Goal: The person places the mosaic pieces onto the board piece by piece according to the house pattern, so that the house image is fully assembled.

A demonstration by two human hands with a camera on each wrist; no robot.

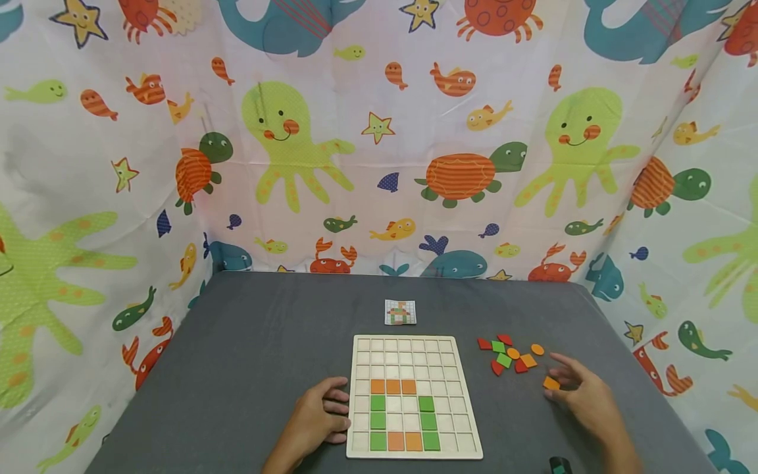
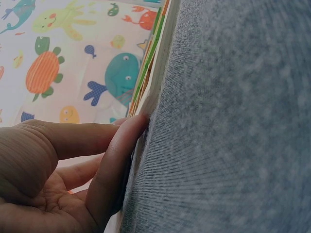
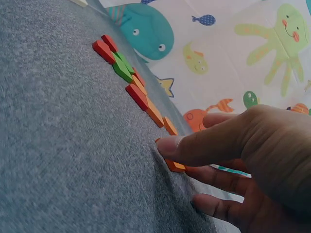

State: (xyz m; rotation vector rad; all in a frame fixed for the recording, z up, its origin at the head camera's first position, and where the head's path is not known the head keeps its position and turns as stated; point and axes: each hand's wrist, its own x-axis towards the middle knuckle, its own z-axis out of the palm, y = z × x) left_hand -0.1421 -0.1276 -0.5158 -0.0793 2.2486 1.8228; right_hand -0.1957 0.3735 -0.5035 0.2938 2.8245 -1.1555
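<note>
A cream grid board (image 1: 462,395) lies on the grey table with green tiles (image 1: 378,421) and orange tiles (image 1: 393,386) set in several of its cells. My left hand (image 1: 316,418) rests beside the board, fingertips touching its left edge; the left wrist view shows the fingers (image 2: 104,170) against the board's side (image 2: 158,73). To the right, my right hand (image 1: 583,395) pinches an orange square tile (image 1: 551,383) between thumb and finger, at or just above the cloth. In the right wrist view, the thumb (image 3: 170,145) partly covers that tile (image 3: 176,166).
Loose red tiles (image 1: 496,368), green tiles (image 1: 504,360) and orange pieces (image 1: 528,361), some round, lie between the board and my right hand. A small pattern card (image 1: 400,312) sits behind the board. A dark object (image 1: 559,465) shows at the front edge. Printed curtains (image 1: 379,217) surround the table.
</note>
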